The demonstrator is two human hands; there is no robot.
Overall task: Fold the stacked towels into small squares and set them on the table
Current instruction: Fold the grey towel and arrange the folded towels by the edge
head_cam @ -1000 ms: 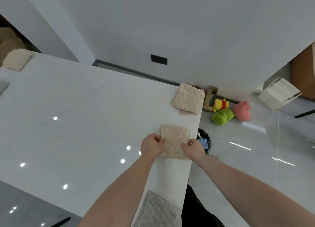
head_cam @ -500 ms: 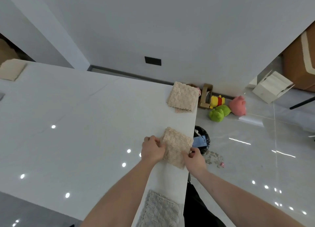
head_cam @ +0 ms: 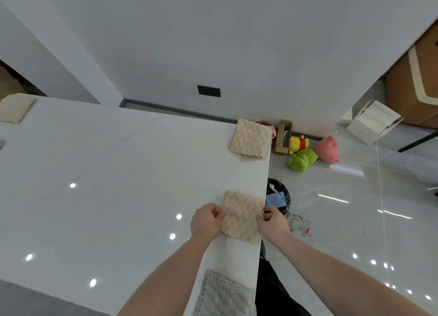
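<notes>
A beige towel folded into a small square (head_cam: 241,216) lies on the white table (head_cam: 118,185) close to its right edge. My left hand (head_cam: 206,221) pinches the towel's left edge, and my right hand (head_cam: 272,222) pinches its right edge. Further along the same table edge sit two folded beige towels stacked together (head_cam: 250,139). A grey towel (head_cam: 221,294) lies on the table near me, partly cut off by the frame's bottom. Another beige towel (head_cam: 15,108) rests at the table's far left.
Beyond the table's right edge the glossy floor holds a black bin (head_cam: 278,196), plush toys (head_cam: 308,149) by the wall, and a white cardboard box (head_cam: 372,122). The table's right edge runs just beside my right hand.
The folded beige towel was tilted half a second ago and now lies squarer to the table edge. Both hands stay on its sides.
</notes>
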